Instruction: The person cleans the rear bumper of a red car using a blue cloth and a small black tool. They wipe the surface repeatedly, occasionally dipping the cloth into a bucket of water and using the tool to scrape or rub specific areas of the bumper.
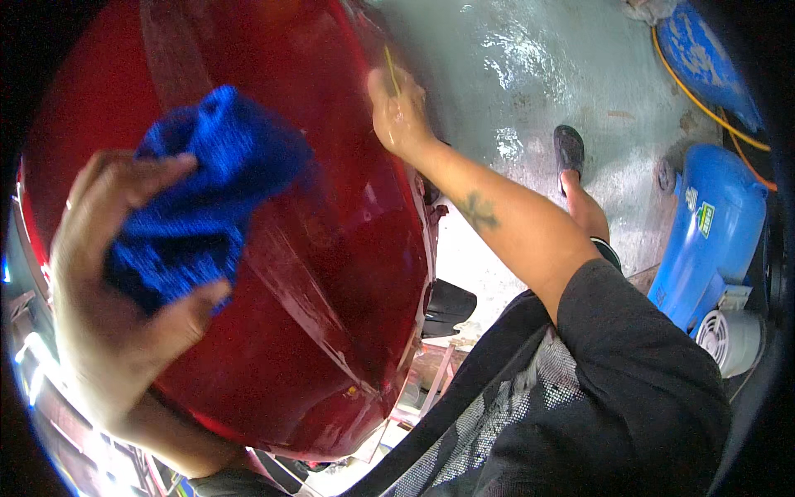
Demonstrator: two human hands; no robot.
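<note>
My left hand [124, 248], raised over the panel at the left, has its fingers and thumb closed round a crumpled blue cloth [219, 149]. Beneath the cloth spreads a large, glossy red car body panel [331, 224] with a dull lengthwise strip and wet-looking streaks. At the panel's far right edge, my wet right hand [397, 112] is closed round a thin yellow strip [391, 70]. Only a narrow edge of that strip shows, so its kind is unclear.
On the right, a blue tank [712, 232] stands with a grey motor [729, 341] by its lower end. Another blue container [708, 58] and a yellow-orange hose [691, 95] are farther back. A foot in a dark shoe [569, 149] rests on the wet grey floor [530, 83].
</note>
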